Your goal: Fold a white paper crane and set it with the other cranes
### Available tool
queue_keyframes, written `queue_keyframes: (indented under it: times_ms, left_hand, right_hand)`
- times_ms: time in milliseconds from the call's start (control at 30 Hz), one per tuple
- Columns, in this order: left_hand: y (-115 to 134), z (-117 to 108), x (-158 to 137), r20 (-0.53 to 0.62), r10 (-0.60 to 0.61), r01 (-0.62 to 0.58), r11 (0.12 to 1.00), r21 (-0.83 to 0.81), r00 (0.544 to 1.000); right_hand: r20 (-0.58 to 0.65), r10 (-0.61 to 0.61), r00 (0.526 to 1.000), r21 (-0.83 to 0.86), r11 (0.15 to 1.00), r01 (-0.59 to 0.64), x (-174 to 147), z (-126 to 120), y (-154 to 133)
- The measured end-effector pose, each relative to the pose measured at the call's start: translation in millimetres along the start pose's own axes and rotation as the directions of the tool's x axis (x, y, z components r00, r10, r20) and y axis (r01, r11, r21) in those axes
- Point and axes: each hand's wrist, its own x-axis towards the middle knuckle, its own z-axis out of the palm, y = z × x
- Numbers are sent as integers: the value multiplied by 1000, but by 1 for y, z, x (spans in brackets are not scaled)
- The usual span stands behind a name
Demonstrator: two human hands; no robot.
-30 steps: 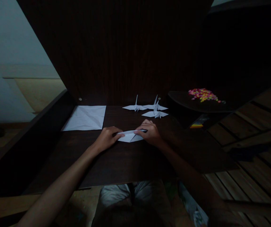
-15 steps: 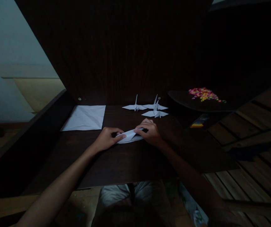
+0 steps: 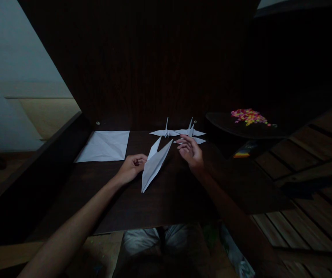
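A white, partly folded origami piece (image 3: 155, 168) stands tilted above the dark table, two pointed flaps up and one long point down. My left hand (image 3: 133, 166) pinches its left edge between thumb and fingers. Apart from the paper, my right hand (image 3: 191, 152) hovers to its right with fingers spread and slightly curled, holding nothing. Behind the hands sit three finished white paper cranes: one on the left (image 3: 166, 133), one at the back right (image 3: 192, 131), and a front one (image 3: 199, 141) partly hidden by my right hand.
A creased white paper sheet (image 3: 105, 146) lies flat at the table's back left. On a dark corner shelf (image 3: 223, 125) at right is a pile of small colourful pieces (image 3: 249, 116). A raised dark side panel (image 3: 32, 181) bounds the table on the left.
The folded paper has turned from lying nearly level to a steep tilt, its flaps now apart. My right hand has let go of it and moved up and right.
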Motion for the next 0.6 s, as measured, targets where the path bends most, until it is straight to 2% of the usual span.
queue_keyframes:
  times_ms: [67, 100, 167, 233, 300, 400, 500, 600]
  left_hand:
    - [-2, 3, 0, -13, -42, 41, 994, -98, 999]
    - [-3, 5, 0, -16, -60, 58, 989, -139, 998]
    - [-5, 9, -2, 0, -90, 88, 976, -200, 996]
    - [-6, 13, -3, 33, -105, 110, 967, -230, 994]
    - [-7, 16, -4, 70, -114, 127, 963, -237, 991]
    - [-9, 18, -3, 85, -125, 142, 963, -230, 988]
    - [-10, 20, -2, 26, -116, 119, 968, -221, 993]
    - [-10, 22, -1, -24, -97, 88, 967, -240, 995]
  right_hand:
    - [210, 111, 971, 104, 985, -135, -3, 8, 5]
    - [264, 168, 950, 127, 970, -207, -5, 14, 6]
    - [324, 274, 906, 164, 926, -339, -9, 25, 5]
    - [374, 331, 867, 207, 881, -425, -13, 33, 1]
    - [392, 353, 850, 226, 858, -461, -15, 37, -3]
    - [368, 369, 854, 239, 850, -470, -17, 37, -4]
    - [330, 363, 871, 238, 861, -449, -17, 37, -1]
    - [346, 384, 856, 238, 847, -475, -17, 39, 0]
